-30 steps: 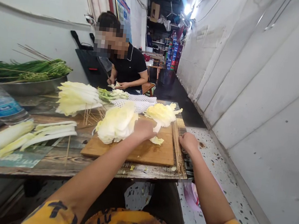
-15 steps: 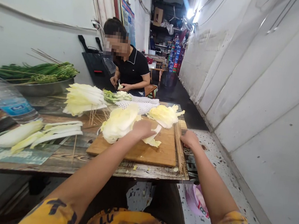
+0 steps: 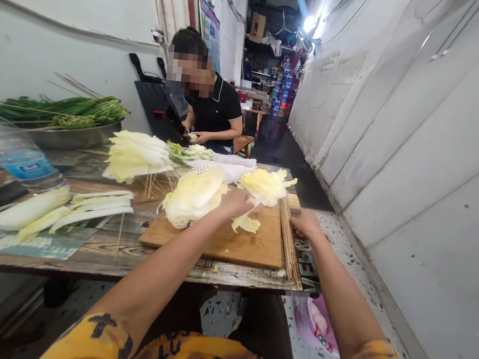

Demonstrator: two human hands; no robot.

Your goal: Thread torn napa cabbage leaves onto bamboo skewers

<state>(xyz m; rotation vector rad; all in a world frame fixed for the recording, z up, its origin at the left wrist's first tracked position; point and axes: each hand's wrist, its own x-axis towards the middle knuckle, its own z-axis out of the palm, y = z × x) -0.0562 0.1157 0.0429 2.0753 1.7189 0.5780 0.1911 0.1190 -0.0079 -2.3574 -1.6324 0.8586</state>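
Left on the desk [image 3: 145, 259], a leaf bundle [image 3: 139, 157] with protruding sticks [image 3: 148, 186] looks done; a loose pile [image 3: 192, 197] seemingly remains. The left hand [image 3: 237, 202] holds a cabbage leaf [image 3: 246, 225] over the board [image 3: 253, 252]; beside skewers [image 3: 288, 239], the curled right hand's [image 3: 307, 224] grip is unclear.

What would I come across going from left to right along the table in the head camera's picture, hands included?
Water bottle, fanned-out cabbage leaves, heap of pale cabbage leaves, the person's left hand, bundle of thin wooden sticks, the person's right hand.
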